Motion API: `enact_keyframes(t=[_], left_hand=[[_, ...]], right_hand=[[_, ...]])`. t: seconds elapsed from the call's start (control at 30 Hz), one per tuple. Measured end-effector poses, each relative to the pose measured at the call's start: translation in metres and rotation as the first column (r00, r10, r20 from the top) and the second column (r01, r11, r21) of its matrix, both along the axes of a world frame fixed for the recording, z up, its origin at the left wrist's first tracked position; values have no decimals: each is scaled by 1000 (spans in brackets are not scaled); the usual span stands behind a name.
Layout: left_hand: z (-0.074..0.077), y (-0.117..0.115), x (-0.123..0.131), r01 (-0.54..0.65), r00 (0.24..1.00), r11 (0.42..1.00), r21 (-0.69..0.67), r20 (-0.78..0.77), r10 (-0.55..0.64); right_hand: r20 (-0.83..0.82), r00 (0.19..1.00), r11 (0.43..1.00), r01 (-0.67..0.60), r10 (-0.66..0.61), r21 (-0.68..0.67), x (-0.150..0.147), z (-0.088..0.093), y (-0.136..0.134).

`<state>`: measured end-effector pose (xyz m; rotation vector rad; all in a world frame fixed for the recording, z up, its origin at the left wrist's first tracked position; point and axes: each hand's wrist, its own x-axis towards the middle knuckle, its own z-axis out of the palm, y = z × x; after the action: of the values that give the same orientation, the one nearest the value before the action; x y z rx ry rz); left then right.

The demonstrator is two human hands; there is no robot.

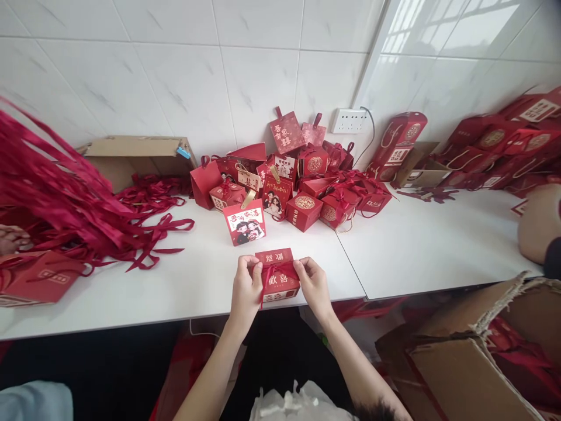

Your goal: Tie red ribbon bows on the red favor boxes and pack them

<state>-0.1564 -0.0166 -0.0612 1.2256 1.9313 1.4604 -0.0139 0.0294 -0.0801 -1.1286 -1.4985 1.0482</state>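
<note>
A small red gift box (277, 288) with gold lettering sits at the front edge of the white table. Around it runs a dark red ribbon (277, 268), crossed or looped on top; whether it is a finished bow I cannot tell. At the box's left side, my left hand (246, 285) pinches the ribbon, and one tail hangs down beside those fingers. Opposite it, my right hand (314, 285) is closed on the ribbon between thumb and fingers. Just beyond the box stands a red card (246, 223) with a cartoon couple.
Several red gift boxes (304, 211) crowd the table by the wall. Loose ribbons (87, 204) heap at left, near another person's hand (13, 238). A power strip (349, 121) is on the wall. An open carton (464, 374) stands at lower right; another person's arm (538, 225) is above it.
</note>
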Motion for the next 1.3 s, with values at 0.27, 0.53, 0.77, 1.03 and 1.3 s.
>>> enact_keyframes(t=[0.27, 0.53, 0.77, 1.03, 1.3], left_hand=[[3, -4, -8, 165, 981, 986, -13, -102, -165], [1, 2, -16, 300, 928, 949, 97, -262, -266], [3, 4, -13, 311, 923, 949, 53, -256, -288], [12, 5, -9, 285, 950, 958, 37, -142, -277], [-1, -2, 0, 199, 969, 961, 193, -186, -164]], right_hand=[[466, 885, 560, -397, 22, 727, 2, 29, -35], [455, 882, 577, -310, -122, 756, -22, 11, -31], [399, 916, 512, -364, 45, 778, -7, 7, -26], [431, 895, 539, -420, 114, 730, 1, 12, -29], [371, 876, 504, -481, 307, 718, 16, 12, -19]])
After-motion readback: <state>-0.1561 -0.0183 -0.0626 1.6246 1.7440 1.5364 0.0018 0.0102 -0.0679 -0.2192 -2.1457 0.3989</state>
